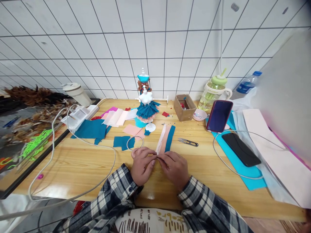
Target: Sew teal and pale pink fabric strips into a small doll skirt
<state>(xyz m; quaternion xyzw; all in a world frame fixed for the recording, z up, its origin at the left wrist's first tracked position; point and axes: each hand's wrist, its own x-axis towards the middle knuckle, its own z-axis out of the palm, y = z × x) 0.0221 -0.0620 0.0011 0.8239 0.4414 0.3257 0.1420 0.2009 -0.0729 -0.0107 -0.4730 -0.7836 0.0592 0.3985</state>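
Observation:
My left hand (143, 164) and my right hand (175, 169) meet over the near part of the wooden table. Both have closed fingers, pinching the near end of a narrow white strip (161, 139). Beside that strip lie a peach strip (165, 139) and a teal strip (170, 138), running away from me. A thin ring (135, 143) lies just beyond my left hand, near teal pieces (120, 141). Small thread snips (188, 142) rest to the right of the strips. Farther back stands a small white mannequin (146, 97) in a pleated teal and peach skirt (148, 111).
A cardboard box (184, 108), pink bowl (200, 115), green-lidded jug (213, 92) and propped phone (219, 116) stand back right. A black phone (241, 149) lies on blue sheets. White cables cross the left side by a power strip (81, 115) and teal fabric (90, 130).

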